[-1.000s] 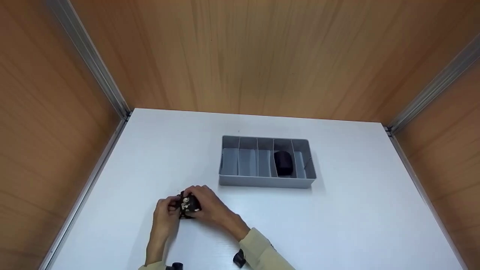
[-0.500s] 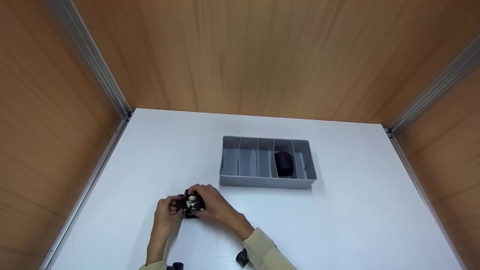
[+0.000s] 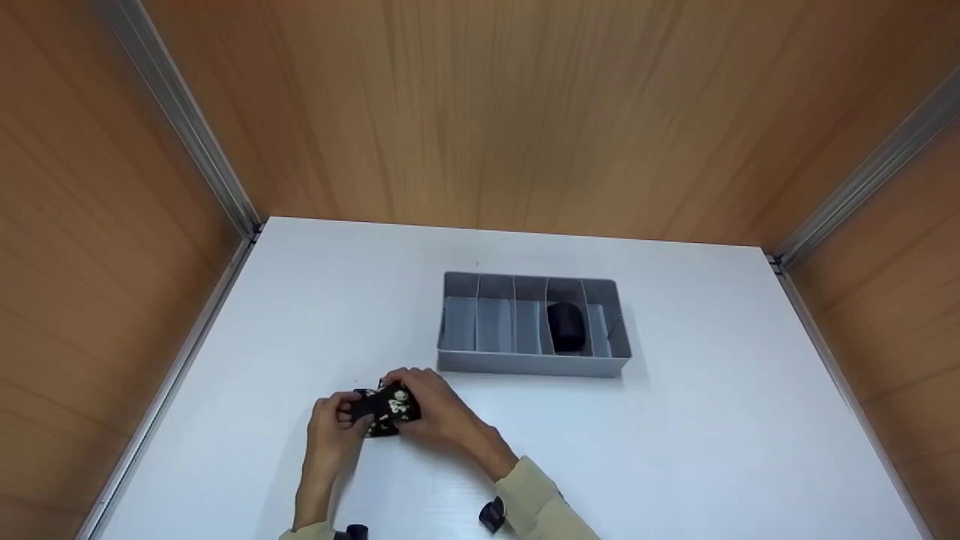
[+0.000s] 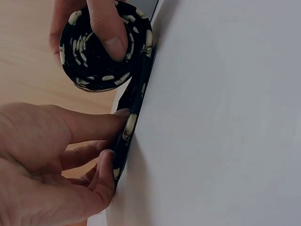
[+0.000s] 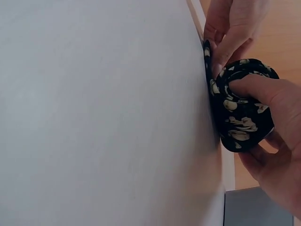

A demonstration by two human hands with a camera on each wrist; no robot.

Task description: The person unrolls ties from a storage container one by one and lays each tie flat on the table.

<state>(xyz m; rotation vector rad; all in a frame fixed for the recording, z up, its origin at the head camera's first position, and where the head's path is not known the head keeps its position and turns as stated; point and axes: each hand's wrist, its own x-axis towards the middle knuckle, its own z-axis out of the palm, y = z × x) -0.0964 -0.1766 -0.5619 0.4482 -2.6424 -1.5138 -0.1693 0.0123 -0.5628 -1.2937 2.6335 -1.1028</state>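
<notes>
A black necktie (image 3: 399,406) with a cream print, partly wound into a coil, sits on the table in front of a grey divided tray. My right hand (image 3: 444,417) grips the coil; in the right wrist view its thumb presses on the coil's spiral side and the other fingers curl under it. A short flat stretch of the necktie (image 4: 128,126) runs along the tabletop from the coil. Fingers and thumb of my left hand (image 4: 51,155) pinch the end of that stretch.
Behind the hands stands the grey tray (image 3: 532,364) with several compartments. A dark rolled item (image 3: 567,327) lies in its second compartment from the right. Wood-grain panels (image 3: 480,112) enclose the white table (image 3: 712,405) at the back and sides.
My right hand has shifted a little to the right with the coil. More of the flat necktie now shows between the hands, while my left hand stays in place.
</notes>
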